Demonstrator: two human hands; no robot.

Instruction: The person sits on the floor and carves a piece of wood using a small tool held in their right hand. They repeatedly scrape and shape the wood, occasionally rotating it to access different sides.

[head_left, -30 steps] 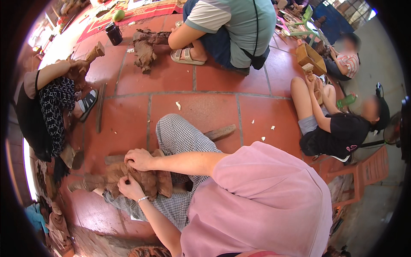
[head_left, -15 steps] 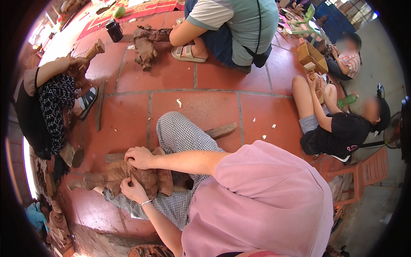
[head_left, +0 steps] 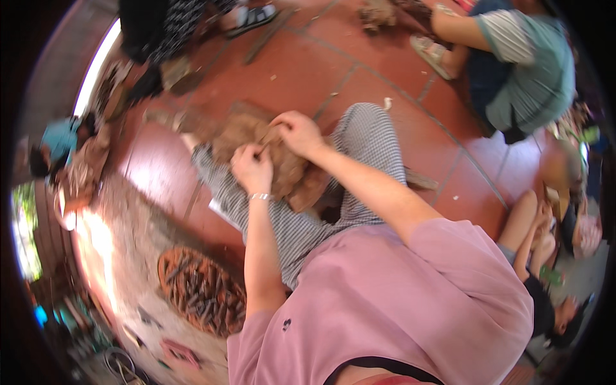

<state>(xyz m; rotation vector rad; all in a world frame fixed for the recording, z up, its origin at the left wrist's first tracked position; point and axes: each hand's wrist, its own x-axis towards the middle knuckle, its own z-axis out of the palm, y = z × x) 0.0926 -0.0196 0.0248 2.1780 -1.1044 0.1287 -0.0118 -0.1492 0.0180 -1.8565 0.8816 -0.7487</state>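
Observation:
A brown carved wooden figure [head_left: 287,172] lies across my lap, over checked trousers. My left hand [head_left: 252,168], with a bracelet at the wrist, bends over its middle with the fingers pinched together. Just to the right and farther off, my right hand [head_left: 299,134] rests on the far side of the carving, fingers curled and closed. What the fingertips hold is too small and blurred to name. The figure's narrower end points left, past my knee.
On a pale wooden slab [head_left: 138,224] at the left sits an oval basket [head_left: 165,262] of dark tools. A wooden piece [head_left: 421,180] lies beyond my right knee. A person in a teal shirt [head_left: 536,70] crouches at the far right; others sit around the tiled floor.
My view has swung left and down, bringing the tool basket into sight. Both hands stay on the carving, with the fingers slightly shifted.

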